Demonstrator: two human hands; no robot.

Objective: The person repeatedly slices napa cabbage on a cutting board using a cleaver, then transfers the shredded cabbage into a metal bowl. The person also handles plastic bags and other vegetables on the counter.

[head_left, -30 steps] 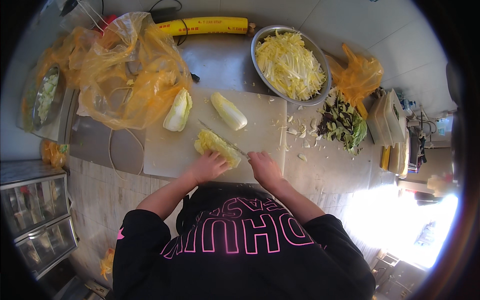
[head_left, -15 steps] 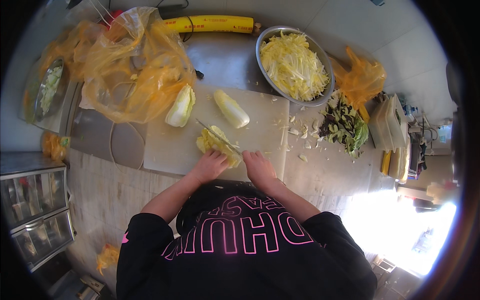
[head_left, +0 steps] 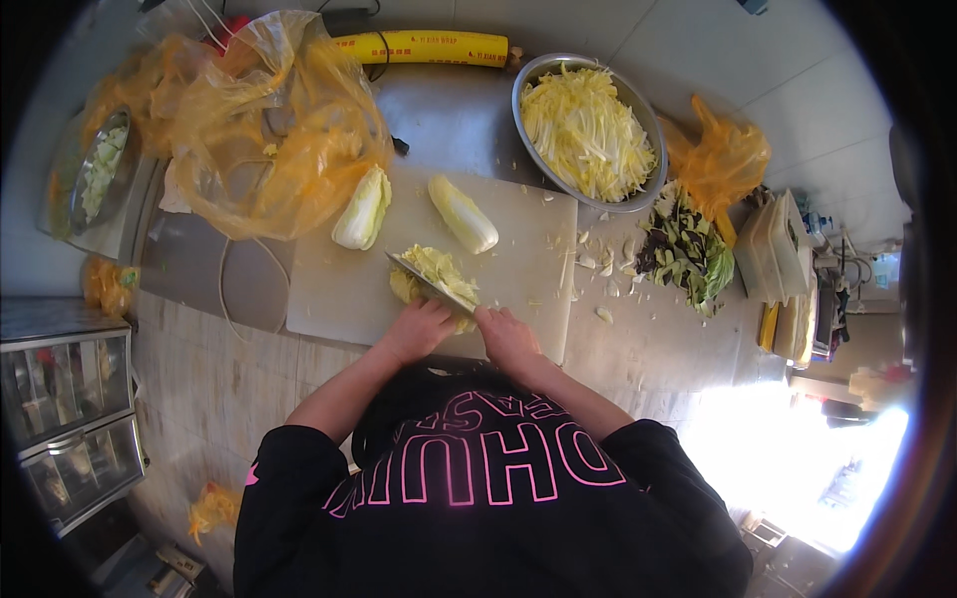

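Note:
My right hand [head_left: 506,334] is closed round the handle of a kitchen knife [head_left: 427,281], whose blade slants up to the left across a pile of pale yellow napa cabbage [head_left: 439,263]. Closed on the near part of that cabbage, my left hand [head_left: 424,329] sits just below the blade. Cut leaves lie beyond the blade. All this rests on a white cutting board [head_left: 329,299]. Farther back on the board are two pale cabbage pieces, one at the left [head_left: 362,209] and one in the middle [head_left: 464,214].
A steel bowl [head_left: 638,206] of shredded cabbage stands at the back right. Orange plastic bags [head_left: 289,149] heap at the back left, beside a yellow wrap roll [head_left: 429,47]. Leaf trimmings [head_left: 688,249] and white scraps lie right of the board. Plastic bins [head_left: 773,254] stand far right.
The knife blade has shifted toward me through the cabbage, and more cut leaves show beyond it. My right hand has moved slightly left. The left hand stays on the cabbage.

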